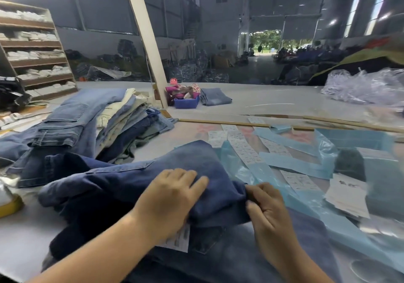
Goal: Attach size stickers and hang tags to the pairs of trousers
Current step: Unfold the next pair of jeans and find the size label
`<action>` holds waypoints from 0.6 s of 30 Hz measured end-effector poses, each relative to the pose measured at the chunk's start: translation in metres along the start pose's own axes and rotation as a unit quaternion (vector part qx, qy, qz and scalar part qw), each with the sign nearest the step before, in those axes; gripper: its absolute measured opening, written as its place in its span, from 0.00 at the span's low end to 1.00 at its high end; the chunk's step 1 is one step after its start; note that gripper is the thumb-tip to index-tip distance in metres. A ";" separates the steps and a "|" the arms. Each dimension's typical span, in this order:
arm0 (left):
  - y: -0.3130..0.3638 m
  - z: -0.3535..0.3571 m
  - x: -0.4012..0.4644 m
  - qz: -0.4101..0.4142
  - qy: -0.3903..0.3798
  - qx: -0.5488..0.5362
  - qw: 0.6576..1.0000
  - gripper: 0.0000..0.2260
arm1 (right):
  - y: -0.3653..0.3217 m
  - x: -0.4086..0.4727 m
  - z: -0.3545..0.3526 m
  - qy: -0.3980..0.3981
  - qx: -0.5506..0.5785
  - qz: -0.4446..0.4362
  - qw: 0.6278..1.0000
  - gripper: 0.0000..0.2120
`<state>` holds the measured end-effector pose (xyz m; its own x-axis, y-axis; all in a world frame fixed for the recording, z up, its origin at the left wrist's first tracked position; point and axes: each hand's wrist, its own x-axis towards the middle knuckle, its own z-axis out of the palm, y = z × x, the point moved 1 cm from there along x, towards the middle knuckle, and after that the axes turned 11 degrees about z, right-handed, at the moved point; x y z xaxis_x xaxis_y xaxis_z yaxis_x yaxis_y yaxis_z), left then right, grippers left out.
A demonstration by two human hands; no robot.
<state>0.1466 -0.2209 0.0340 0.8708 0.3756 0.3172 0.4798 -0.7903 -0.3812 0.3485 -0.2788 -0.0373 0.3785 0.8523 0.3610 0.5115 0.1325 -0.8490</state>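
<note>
A dark blue pair of trousers (135, 180) lies folded over in front of me on the table. My left hand (168, 197) rests on the folded denim with fingers spread and slightly bent over the fold. My right hand (265, 206) pinches the right edge of the same fold. A white hang tag (178, 239) with printed lines pokes out from under the fold, below my left hand. Strips of white size stickers (244, 149) on blue backing paper (290, 162) lie spread to the right of the trousers.
A stack of folded jeans (91, 125) in several blues and cream stands at the left. A roll of yellow tape (11, 206) sits at the left edge. White tags (345, 197) lie at the right. Farther back are a blue bin (187, 102), crumpled clear plastic (367, 88) and shelves (37, 48).
</note>
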 end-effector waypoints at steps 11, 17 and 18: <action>-0.038 -0.042 0.026 -0.232 0.060 -0.351 0.905 0.05 | -0.003 -0.008 0.005 -0.251 0.140 0.072 0.955 0.21; -0.036 -0.046 0.013 -0.146 0.114 -0.145 0.972 0.07 | -0.006 0.018 -0.033 0.100 0.100 -0.002 0.990 0.21; -0.035 -0.044 0.010 -0.133 0.100 -0.128 0.978 0.08 | -0.009 0.023 -0.043 0.146 0.079 -0.014 0.986 0.21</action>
<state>0.1341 -0.2108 0.0886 0.6687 0.5017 0.5488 0.6206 -0.7831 -0.0404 0.3853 -0.2823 -0.0051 0.5833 0.6689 0.4609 0.4071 0.2503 -0.8784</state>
